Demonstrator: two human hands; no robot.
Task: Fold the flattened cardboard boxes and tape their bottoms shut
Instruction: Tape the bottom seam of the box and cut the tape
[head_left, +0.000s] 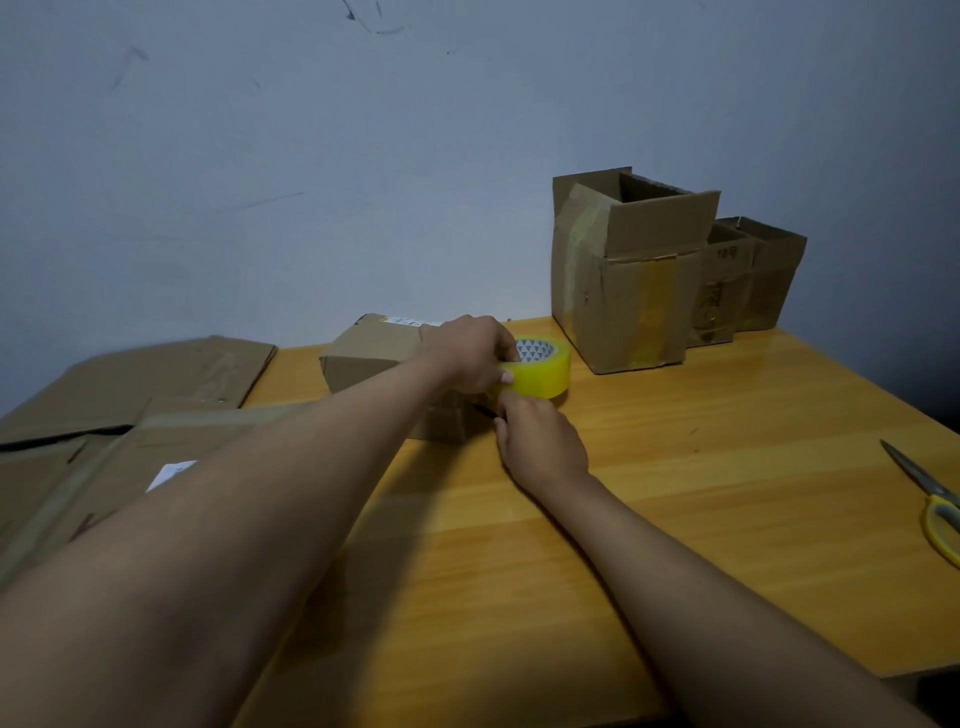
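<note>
A small folded cardboard box (371, 356) lies on the wooden table (675, 467) near the wall, its closed side up. My left hand (467, 353) grips a yellow roll of tape (540, 369) at the box's right end. Just below the roll, my right hand (540, 441) has its fingers curled at the box's near right corner; what they pinch is hidden. Flattened cardboard boxes (130, 410) lie stacked at the left of the table, partly under my left forearm.
Three upright folded boxes stand at the back right: a large taped one (623, 275) and two smaller ones (748, 280) behind it. Scissors with yellow handles (930, 499) lie at the table's right edge. A bare wall rises behind the table.
</note>
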